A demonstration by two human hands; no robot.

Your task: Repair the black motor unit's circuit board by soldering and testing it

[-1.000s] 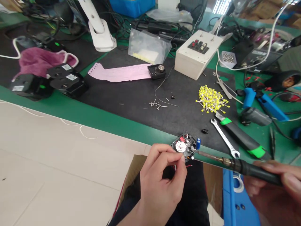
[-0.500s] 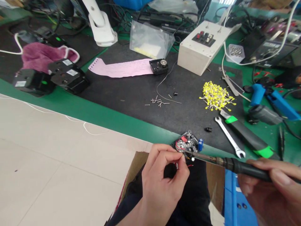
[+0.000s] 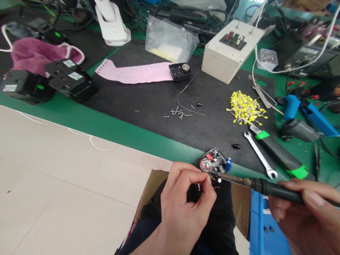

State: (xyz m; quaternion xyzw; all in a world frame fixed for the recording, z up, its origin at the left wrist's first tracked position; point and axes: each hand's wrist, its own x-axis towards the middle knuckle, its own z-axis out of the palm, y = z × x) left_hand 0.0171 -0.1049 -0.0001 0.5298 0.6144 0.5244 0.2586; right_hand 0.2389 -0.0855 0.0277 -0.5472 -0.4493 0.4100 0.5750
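My left hand (image 3: 183,205) pinches a small black circuit assembly (image 3: 214,163) with a silver disc, a red part and a blue capacitor, held at the bench's front edge. My right hand (image 3: 305,216) is wrapped round the black handle of a soldering iron (image 3: 255,182). The iron's metal tip touches the assembly just below the silver disc. Thin red wires show under my left fingertips.
On the black mat (image 3: 148,102) lie loose pins (image 3: 179,113), a yellow capacitor pile (image 3: 245,108), a wrench (image 3: 260,154), a green-black tool (image 3: 278,152), a white switch box (image 3: 231,49), pink paper (image 3: 132,72), black modules (image 3: 69,83) and a blue bin (image 3: 265,230).
The view shifted slightly; both hands stayed together. The iron's tip stayed against the assembly, which my left hand kept holding.
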